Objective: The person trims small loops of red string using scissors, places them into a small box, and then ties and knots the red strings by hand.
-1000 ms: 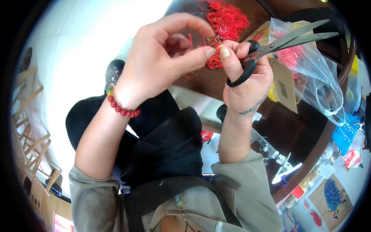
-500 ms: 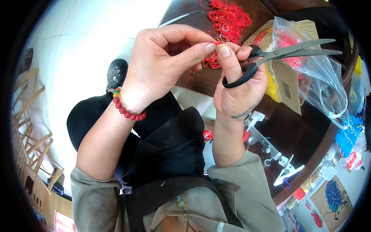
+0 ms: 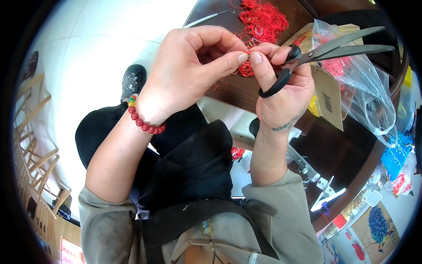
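My left hand (image 3: 189,66), with a beaded bracelet on its wrist, pinches a small bit of red cord (image 3: 248,53) between thumb and index finger. My right hand (image 3: 281,83) meets it there, its thumb and index fingertip closed at the same cord. Black-handled scissors (image 3: 314,55) hang on the fingers of my right hand, blades parted and pointing right, away from the cord. Most of the cord piece is hidden by my fingertips. Just beyond my hands, a tangled pile of red cords (image 3: 263,22) with small gold-coloured bits lies on the dark wooden table (image 3: 237,90).
A hook-tipped tool (image 3: 206,19) lies by the table's left edge. To the right are an open cardboard box (image 3: 327,99) and a clear plastic bag (image 3: 360,83). A white metal clamp-like device (image 3: 303,165) stands nearer me on the table.
My right hand has shifted a little right with the scissors, and their blades are spread wider. My left hand has moved slightly right, still pinching the cord.
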`<control>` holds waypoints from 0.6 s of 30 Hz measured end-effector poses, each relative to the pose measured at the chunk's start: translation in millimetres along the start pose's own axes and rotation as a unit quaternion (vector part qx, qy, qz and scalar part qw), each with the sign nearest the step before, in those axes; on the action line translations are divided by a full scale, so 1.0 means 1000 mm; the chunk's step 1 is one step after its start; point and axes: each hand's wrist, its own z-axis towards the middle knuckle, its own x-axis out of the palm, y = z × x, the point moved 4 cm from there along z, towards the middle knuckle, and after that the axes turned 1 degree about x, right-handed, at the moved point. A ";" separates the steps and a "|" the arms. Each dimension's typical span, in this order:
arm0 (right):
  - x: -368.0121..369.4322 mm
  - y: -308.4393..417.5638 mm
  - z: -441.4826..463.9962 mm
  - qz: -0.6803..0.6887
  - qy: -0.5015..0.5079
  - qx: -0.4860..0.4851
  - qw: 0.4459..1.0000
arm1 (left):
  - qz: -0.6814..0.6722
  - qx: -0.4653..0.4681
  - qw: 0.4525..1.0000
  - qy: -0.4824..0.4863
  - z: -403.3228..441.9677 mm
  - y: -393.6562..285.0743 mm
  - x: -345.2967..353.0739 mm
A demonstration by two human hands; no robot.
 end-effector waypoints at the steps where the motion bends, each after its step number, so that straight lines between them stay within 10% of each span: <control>1: 0.001 0.000 -0.001 0.005 -0.006 -0.001 1.000 | -0.015 -0.006 1.000 -0.004 0.000 0.001 0.000; 18: -0.003 0.003 0.003 -0.013 0.058 0.008 0.998 | -0.021 -0.009 0.999 0.024 -0.001 0.000 -0.002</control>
